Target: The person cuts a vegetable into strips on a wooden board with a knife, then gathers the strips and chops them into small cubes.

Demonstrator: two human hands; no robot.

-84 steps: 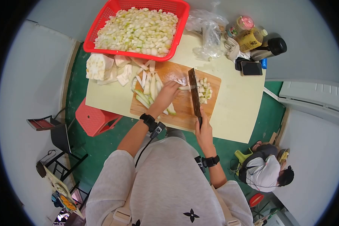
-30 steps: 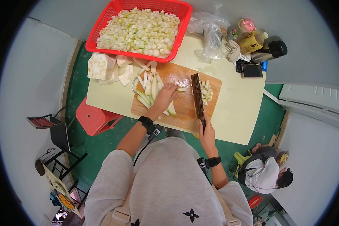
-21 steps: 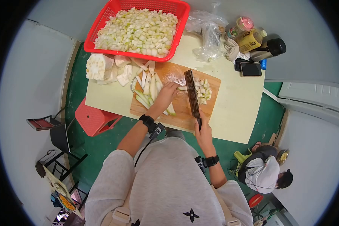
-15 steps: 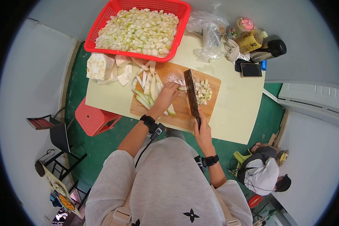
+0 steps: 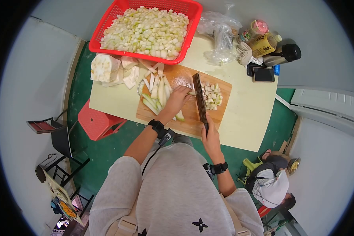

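Note:
My right hand (image 5: 211, 136) is wrapped round the black handle of a cleaver (image 5: 199, 96), its dark blade upright over the wooden cutting board (image 5: 188, 122). Left of the blade, my left hand (image 5: 178, 98) has its fingers closed on a pale vegetable strip (image 5: 192, 93), whose end reaches the blade. Diced vegetable cubes (image 5: 213, 97) lie on the board right of the cleaver. More long pale-green strips (image 5: 161, 92) rest at the board's left, partly behind my left hand.
A red basket (image 5: 145, 57) heaped with diced cubes stands behind the board. Large white vegetable chunks (image 5: 105, 69) sit at left. Plastic bags (image 5: 221, 43), bottles (image 5: 262, 44) and a phone (image 5: 263, 74) are at the back right. A person (image 5: 269, 187) sits low at right.
Both hands, the cleaver and the board stay nearly where they were. The view has shifted slightly. The seated person at right has leaned and moved a little.

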